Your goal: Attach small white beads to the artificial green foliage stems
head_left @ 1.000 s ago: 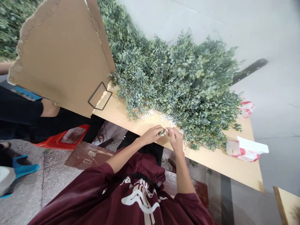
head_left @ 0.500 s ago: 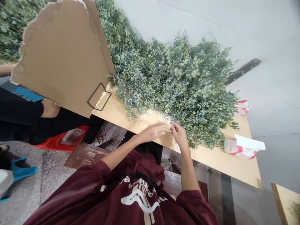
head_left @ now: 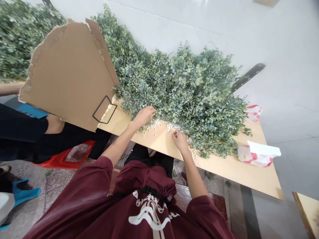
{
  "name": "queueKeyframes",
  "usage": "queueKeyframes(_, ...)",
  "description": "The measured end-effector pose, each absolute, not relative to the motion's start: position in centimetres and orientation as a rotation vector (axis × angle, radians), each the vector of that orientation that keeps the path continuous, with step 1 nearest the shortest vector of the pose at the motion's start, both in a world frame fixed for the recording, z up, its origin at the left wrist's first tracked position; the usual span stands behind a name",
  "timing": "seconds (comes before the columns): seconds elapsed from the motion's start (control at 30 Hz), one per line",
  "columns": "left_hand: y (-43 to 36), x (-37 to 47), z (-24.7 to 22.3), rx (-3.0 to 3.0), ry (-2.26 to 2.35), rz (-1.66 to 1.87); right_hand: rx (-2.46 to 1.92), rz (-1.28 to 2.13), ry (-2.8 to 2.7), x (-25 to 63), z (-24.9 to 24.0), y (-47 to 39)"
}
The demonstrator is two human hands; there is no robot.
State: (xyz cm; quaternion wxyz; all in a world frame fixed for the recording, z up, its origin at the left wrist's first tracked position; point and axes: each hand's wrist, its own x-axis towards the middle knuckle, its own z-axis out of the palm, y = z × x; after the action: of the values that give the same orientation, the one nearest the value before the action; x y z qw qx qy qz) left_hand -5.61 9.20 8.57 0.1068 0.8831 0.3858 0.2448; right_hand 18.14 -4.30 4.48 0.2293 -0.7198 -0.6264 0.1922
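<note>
A large heap of green artificial foliage (head_left: 194,96) covers much of the light wooden table (head_left: 224,169). My left hand (head_left: 145,116) is at the front edge of the foliage, its fingers together among the leaves; what it grips, if anything, is hidden. My right hand (head_left: 179,140) is curled above the table beside small white pieces (head_left: 156,124) scattered along the foliage's edge. Its fingertips are pinched, and anything between them is too small to make out.
Torn cardboard (head_left: 72,73) stands at the left with a black wire frame (head_left: 105,109) by its corner. Beyond it are another person's arm and legs, over a red stool (head_left: 67,159). A red-and-white plastic bag (head_left: 256,157) lies at the right end.
My left hand has moved away from my right hand, up and left to the foliage. My right hand has shifted slightly left and curled lower. The view has shifted a little.
</note>
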Motion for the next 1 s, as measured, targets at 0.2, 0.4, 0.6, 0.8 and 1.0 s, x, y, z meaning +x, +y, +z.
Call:
queueKeyframes(0.2,5.0,-5.3,10.8,2.243,1.0,1.148,-1.623,0.961,-1.346,18.4,5.0,-5.7)
queueKeyframes(0.4,3.0,-4.4,10.3,2.109,0.88,1.281,-1.339,1.023,-1.243,16.9,8.0,-6.5)
queueKeyframes(0.6,9.0,-4.4,11.0,1.746,0.959,1.534,-1.321,1.113,-1.289,15.2,8.5,-7.5)
queueKeyframes(0.8,15.8,-5.4,17.3,1.462,0.804,1.811,-1.28,1.225,-1.347,11.2,7.8,-8.3)
queueKeyframes(1.0,18.8,-5.2,20.1,1.419,0.798,1.9,-0.96,1.286,-1.41,3.7,9.1,-3.2)
